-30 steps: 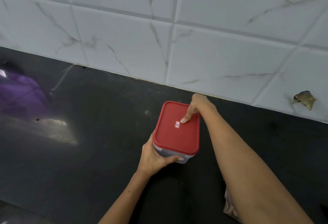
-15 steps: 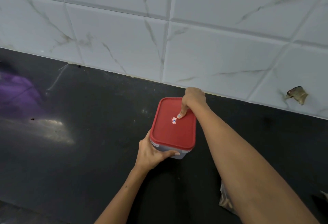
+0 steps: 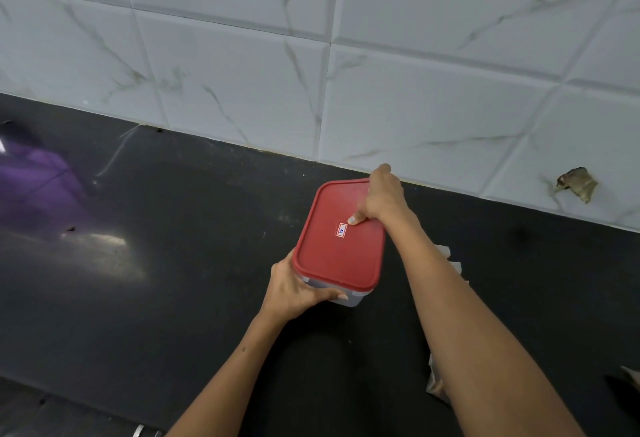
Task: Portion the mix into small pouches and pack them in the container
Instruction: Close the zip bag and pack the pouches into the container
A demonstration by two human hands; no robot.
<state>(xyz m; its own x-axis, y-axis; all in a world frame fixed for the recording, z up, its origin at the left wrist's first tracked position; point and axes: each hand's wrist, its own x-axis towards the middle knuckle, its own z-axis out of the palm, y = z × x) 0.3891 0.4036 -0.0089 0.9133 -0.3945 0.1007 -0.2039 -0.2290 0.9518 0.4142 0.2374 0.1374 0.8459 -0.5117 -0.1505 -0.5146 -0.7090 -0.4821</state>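
From the head camera, the container (image 3: 341, 293) stood on the dark counter (image 3: 173, 263) near the tiled wall (image 3: 415, 90), its red lid (image 3: 337, 246) on. The left hand (image 3: 294, 289) gripped its near left corner, thumb along the front. The right hand (image 3: 382, 194) curled over the lid's far right corner, thumb pressing on top.

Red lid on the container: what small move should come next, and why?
Probably lift the far right corner of the red lid. The right hand curls over that corner, thumb on top, while the left hand grips the container steady on the counter. The lid looks closed.
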